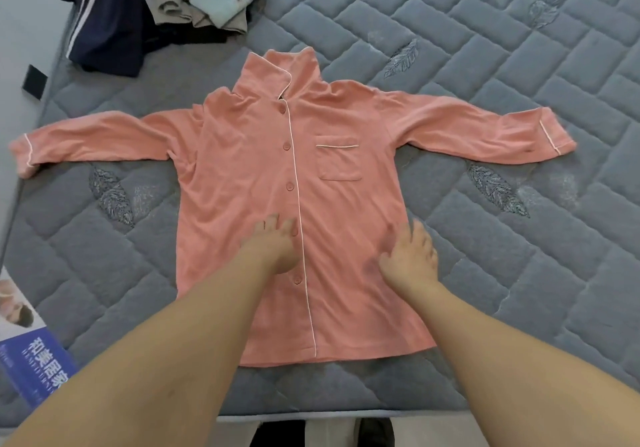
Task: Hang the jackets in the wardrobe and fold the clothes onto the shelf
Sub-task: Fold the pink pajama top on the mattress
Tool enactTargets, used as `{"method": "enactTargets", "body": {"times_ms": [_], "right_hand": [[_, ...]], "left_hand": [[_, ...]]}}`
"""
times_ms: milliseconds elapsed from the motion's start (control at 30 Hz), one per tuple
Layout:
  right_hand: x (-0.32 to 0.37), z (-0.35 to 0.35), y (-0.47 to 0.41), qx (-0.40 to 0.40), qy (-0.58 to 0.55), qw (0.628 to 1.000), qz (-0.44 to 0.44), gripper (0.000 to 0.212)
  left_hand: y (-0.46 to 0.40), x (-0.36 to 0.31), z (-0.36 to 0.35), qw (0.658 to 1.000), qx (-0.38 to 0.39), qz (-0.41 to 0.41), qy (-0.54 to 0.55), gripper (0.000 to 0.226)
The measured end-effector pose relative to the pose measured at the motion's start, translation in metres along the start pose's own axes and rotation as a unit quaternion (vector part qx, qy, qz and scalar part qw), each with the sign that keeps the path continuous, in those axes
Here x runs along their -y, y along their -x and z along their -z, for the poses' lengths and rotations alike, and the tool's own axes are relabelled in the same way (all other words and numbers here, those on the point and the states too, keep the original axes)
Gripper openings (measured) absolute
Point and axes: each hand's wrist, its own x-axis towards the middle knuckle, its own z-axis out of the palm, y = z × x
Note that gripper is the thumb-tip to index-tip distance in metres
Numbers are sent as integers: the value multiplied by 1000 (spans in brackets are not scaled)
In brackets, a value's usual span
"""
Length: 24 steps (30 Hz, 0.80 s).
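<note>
Head view: pink pyjama shirt [277,183] lies face up on the grey quilted mattress [519,65], sleeves out. My left hand [275,247] and right hand [410,259] rest flat on its lower front, fingers spread. Best to smooth outward before folding the sleeves in. Blue label [34,363] at the mattress edge: Chinese characters, unreadable to me.

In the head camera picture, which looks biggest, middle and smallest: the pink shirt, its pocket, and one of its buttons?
1. Pink shirt: largest by far, spread flat across the mattress.
2. Pocket: a small patch on the chest.
3. Button: smallest, a dot beside the white piping.

All three lie on the same flat shirt, so nearness hardly matters.
</note>
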Motion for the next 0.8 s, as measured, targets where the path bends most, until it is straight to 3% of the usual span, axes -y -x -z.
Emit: {"method": "enactTargets", "body": {"times_ms": [133, 300, 467, 633, 733, 800], "right_hand": [[56, 5, -32, 68, 34, 995, 67, 72], [152, 21, -90, 50, 17, 994, 91, 71], [218, 39, -181, 3, 24, 989, 144, 70], [261, 53, -292, -72, 0, 983, 168, 76], [269, 49, -343, -86, 63, 978, 179, 76], [263, 38, -361, -143, 119, 959, 213, 75]], "left_hand": [[-31, 28, 25, 1000, 13, 4, -13, 76], [-86, 62, 83, 999, -28, 31, 22, 75], [-163, 53, 122, 997, -72, -22, -5, 75], [-260, 41, 177, 987, -155, -15, 47, 75], [-306, 38, 196, 976, -214, -22, 37, 74], [-323, 40, 194, 963, -268, -29, 5, 76]]}}
